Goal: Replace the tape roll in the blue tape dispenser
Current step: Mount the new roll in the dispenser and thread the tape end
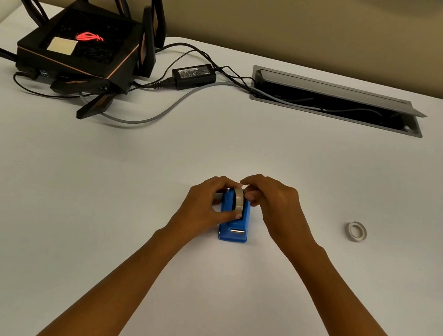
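The blue tape dispenser [233,229] stands on the white desk, its cutter end toward me. A tape roll [238,203] sits upright in its cradle. My left hand [206,203] wraps the dispenser's left side, thumb pressed on the roll's front edge. My right hand [272,205] pinches the roll at its top from the right, with fingers curled. A second tape roll [357,232], thin and white, lies flat on the desk to the right, apart from both hands.
A black router with several antennas [82,50] stands at the back left with a power adapter [193,75] and cables. An open cable tray [338,103] is set into the desk at the back right.
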Tool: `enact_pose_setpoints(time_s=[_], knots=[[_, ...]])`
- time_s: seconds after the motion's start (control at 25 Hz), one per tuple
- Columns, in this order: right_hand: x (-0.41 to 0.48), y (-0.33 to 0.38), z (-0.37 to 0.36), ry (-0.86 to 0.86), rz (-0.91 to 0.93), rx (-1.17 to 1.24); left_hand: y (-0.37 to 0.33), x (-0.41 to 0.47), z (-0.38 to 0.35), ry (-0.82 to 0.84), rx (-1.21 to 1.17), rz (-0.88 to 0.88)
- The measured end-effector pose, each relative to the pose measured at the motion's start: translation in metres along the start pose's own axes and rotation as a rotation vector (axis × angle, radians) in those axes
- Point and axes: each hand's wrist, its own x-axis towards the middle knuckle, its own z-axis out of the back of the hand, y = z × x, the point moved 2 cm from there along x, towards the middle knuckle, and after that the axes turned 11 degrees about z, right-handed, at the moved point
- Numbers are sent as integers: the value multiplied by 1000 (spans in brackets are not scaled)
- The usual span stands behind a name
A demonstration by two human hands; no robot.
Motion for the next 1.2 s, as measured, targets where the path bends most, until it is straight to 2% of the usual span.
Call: enact_pose_setpoints(time_s=[0.08,0.2,0.36,0.72,1.2], knots=[[-2,2,-1,-7,-91,11,-1,0,0,2,-1,-2],[2,7,-5,-5,10,-103,-1,0,0,-3,6,20],[6,3,-4,5,80,-96,0,0,-1,-4,8,17],[12,-1,-8,45,68,-184,0,0,0,2,24,6],[17,5,-8,13,15,-251,2,0,-5,-11,29,-8]])
